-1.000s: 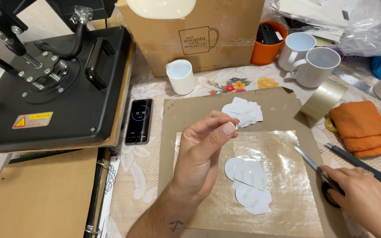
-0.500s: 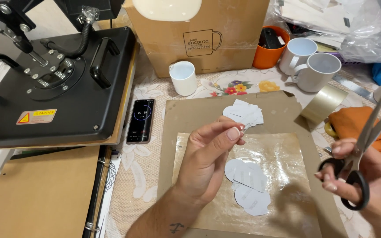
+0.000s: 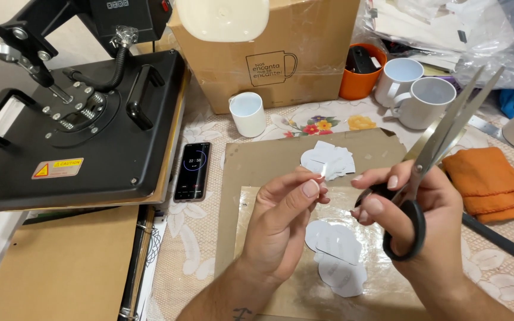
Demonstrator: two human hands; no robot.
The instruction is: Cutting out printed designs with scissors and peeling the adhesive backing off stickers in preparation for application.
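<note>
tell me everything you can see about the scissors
The scissors have long silvery metal blades and black plastic handle loops. The right hand holds them by the loops, fingers through the loops, above the brown card. The blades stand slightly open, tips apart, pointing up and to the right toward the mugs. Nothing lies between the blades, and they touch only that hand. The left hand is close beside them, pinching something small.

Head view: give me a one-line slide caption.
Right hand holds open scissors beside left hand pinching a small clear scrap above white cutouts on brown paper.
</note>
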